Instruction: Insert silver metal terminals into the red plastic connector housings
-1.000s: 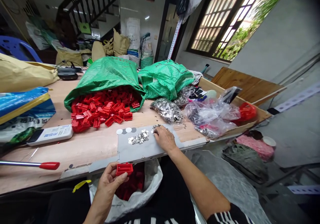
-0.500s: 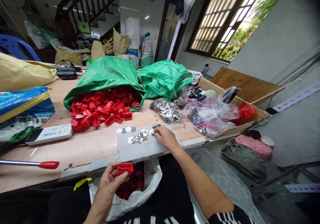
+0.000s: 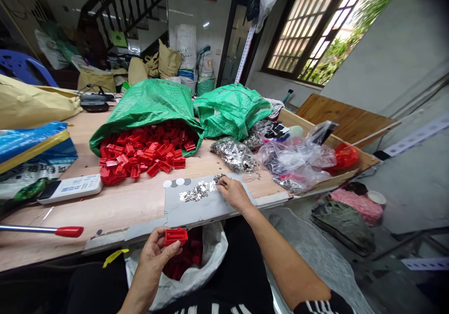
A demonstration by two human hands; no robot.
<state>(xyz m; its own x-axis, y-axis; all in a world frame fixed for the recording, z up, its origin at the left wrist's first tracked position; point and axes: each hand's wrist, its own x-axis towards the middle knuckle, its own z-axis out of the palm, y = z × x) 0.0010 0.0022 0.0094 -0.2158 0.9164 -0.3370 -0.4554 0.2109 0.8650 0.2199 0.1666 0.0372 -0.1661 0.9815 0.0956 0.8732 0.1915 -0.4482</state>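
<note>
My left hand pinches a small red plastic part just below the table's near edge, over a white bag that holds more red parts. On the table, my right hand rests on a grey sheet with its fingers curled and pinched at the right end of a scatter of small shiny metal pieces. What the fingertips hold is too small to make out. A heap of red parts spills from a green bag further back.
A second green bag, clear bags of metal pieces and a red-topped bag lie at the right. A white remote, a red-handled tool and blue and tan sacks occupy the left.
My right hand has shifted slightly and pinched its fingers tighter at the metal pieces. My left hand keeps the red part in the same place.
</note>
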